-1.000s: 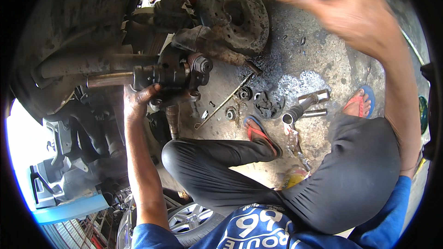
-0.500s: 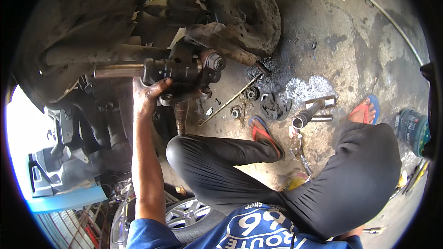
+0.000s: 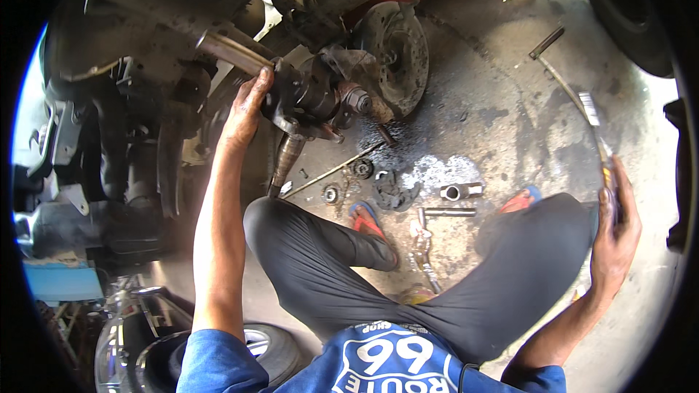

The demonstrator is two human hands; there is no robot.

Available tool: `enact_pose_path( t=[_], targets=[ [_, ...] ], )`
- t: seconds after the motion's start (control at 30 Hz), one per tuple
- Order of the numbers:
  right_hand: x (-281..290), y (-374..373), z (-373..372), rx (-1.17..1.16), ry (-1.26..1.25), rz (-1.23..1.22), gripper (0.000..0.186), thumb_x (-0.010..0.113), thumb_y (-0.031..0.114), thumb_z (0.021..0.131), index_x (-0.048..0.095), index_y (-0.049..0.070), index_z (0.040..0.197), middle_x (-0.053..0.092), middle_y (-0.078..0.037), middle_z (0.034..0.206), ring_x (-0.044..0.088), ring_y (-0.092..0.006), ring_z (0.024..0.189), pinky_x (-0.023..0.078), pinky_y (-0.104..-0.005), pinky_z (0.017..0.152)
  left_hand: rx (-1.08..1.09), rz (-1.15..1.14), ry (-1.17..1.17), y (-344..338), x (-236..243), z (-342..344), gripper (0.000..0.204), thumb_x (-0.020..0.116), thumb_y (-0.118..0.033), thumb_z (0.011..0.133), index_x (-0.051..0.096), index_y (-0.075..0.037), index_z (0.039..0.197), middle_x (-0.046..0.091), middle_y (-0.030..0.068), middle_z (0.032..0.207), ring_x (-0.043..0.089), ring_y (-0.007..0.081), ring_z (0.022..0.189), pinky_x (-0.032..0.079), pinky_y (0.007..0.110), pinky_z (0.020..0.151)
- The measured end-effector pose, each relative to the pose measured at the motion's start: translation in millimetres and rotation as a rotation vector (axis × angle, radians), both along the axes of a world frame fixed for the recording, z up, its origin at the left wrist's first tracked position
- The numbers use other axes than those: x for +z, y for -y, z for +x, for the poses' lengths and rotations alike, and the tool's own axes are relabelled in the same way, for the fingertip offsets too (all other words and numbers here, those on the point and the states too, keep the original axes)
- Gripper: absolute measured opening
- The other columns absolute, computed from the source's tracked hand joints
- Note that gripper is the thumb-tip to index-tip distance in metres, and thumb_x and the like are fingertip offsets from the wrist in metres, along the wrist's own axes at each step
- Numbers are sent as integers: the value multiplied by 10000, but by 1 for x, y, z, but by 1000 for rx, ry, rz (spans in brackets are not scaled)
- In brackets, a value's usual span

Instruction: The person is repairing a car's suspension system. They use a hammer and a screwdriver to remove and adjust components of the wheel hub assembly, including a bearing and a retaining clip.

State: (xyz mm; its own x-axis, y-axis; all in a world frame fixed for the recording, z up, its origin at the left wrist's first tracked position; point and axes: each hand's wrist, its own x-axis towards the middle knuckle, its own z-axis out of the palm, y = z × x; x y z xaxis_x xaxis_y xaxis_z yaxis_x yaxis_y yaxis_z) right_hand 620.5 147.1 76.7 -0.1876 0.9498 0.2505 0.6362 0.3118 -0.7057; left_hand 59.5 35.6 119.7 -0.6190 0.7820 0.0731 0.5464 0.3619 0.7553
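My left hand [image 3: 251,105] is closed around the dark, greasy axle part [image 3: 302,94] where its bare metal shaft [image 3: 233,51] begins; the fingers behind it are hidden. A tapered metal piece [image 3: 287,164] points down from that part to my left knee. Out to the right, my right hand [image 3: 617,229] is closed on a slim tool [image 3: 606,175] with a yellow and dark section, mostly covered by the fingers. Just beyond it, a long bent bar [image 3: 564,87] with a white-labelled stretch runs across the floor.
A round brake disc plate [image 3: 400,54] stands behind the axle part. Between my feet and the oily patch lie a bearing ring [image 3: 362,168], a dark rag-like piece [image 3: 397,191], a metal socket [image 3: 460,191] and a bar [image 3: 450,212]. A tyre [image 3: 626,14] stands far right.
My right hand has come into view at the right, holding the slim tool. My left hand has shifted along the axle part toward its shaft, which now appears tilted. The whole view has turned.
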Motion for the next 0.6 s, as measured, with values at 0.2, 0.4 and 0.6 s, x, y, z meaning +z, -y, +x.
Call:
enact_pose_path(
  t=[0.2,0.4,0.6],
  targets=[
    [77,66,-150,388,-180,-8,356,640,58,935,678,10,1286,728,-225,1177,735,-319,1068,568,-374,935,-98,-25,-55,-10,4,16,749,493,-656,1002,678,58,1136,695,183,996,606,229,965,459,379,932],
    [40,90,-276,366,-246,-138,358,688,155,934,686,14,1264,735,-237,1032,737,-375,941,578,-421,850,-117,47,-77,-8,9,22,708,552,-640,991,689,54,1011,689,185,884,626,260,849,498,398,836],
    [86,52,-281,499,119,75,273,742,154,874,772,50,1125,757,-201,1021,749,-347,917,590,-396,842,-121,60,-48,-6,5,20,775,561,-675,965,707,80,1058,705,277,1006,691,399,1005,509,457,898]
  ],
)
